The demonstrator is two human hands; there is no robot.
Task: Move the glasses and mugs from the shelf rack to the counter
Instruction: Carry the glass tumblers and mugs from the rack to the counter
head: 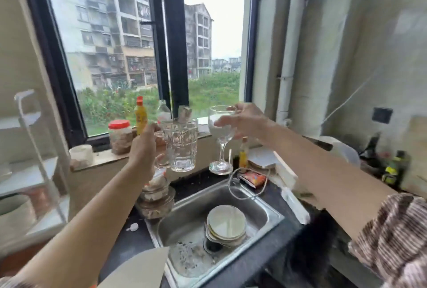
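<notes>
A clear glass mug [183,147] hangs in the air above the back edge of the sink, my left hand [143,149] shut on its handle. Just to its right is a stemmed wine glass [219,140]. My right hand [247,123] wraps its bowl from the right side. The glass's foot sits at, or just above, the dark counter [198,181] behind the sink; I cannot tell whether it touches. The white shelf rack [41,165] stands at the far left, blurred.
A steel sink [258,211] below holds stacked plates [226,224]. Stacked glass bowls [157,197] sit left of it. Jars and bottles [120,136] line the window sill. A small oil bottle [243,155], a packet and boards crowd the counter at right.
</notes>
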